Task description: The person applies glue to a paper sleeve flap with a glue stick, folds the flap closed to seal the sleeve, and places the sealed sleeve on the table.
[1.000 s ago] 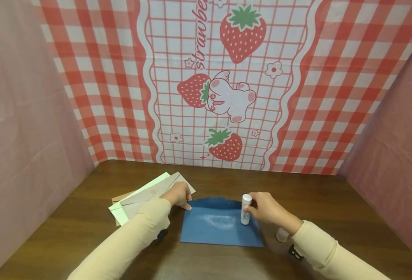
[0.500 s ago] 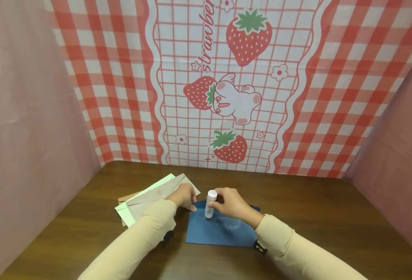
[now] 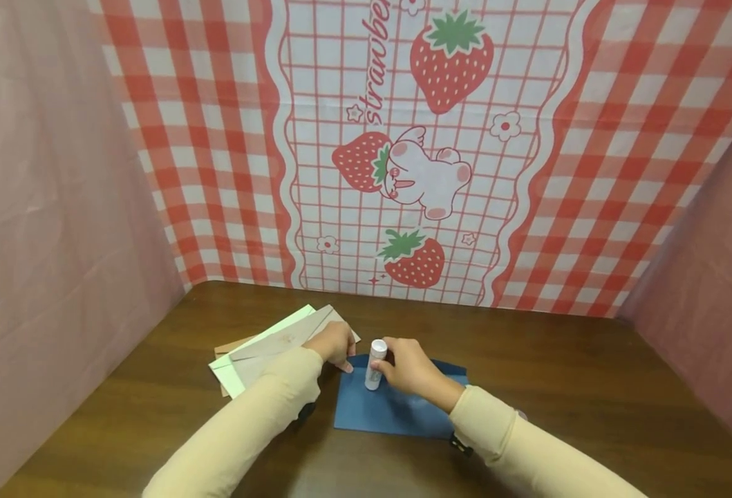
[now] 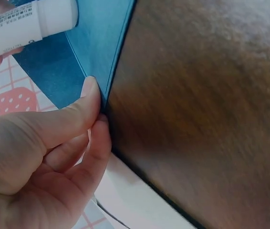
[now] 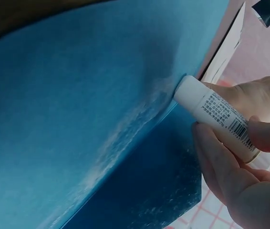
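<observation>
A blue envelope [image 3: 372, 415] lies on the table with its darker flap [image 3: 449, 368] opened away from the person. My left hand [image 3: 336, 344] pinches the envelope's upper left corner between thumb and fingers, clearly seen in the left wrist view. A white glue stick [image 3: 374, 370] is gripped by my right hand [image 3: 412, 366], its lower end down at the envelope's upper edge near the left corner. In the right wrist view, a whitish glue streak [image 5: 125, 133] runs along the fold, and paler smears [image 5: 163, 205] mark the flap. The right forearm hides part of the envelope.
Left of the blue envelope is a loose pile: a light green envelope [image 3: 225, 377], a beige envelope [image 3: 260, 356] on top, and a brown one [image 3: 225, 347] underneath. A small pale round thing [image 3: 522, 415] peeks out behind the right sleeve. A strawberry-print cloth [image 3: 397, 173] hangs behind the table.
My right hand has carried the glue stick leftward from the envelope's right end to its left end, staying nearly in place this last half second. The left hand keeps the corner pinched.
</observation>
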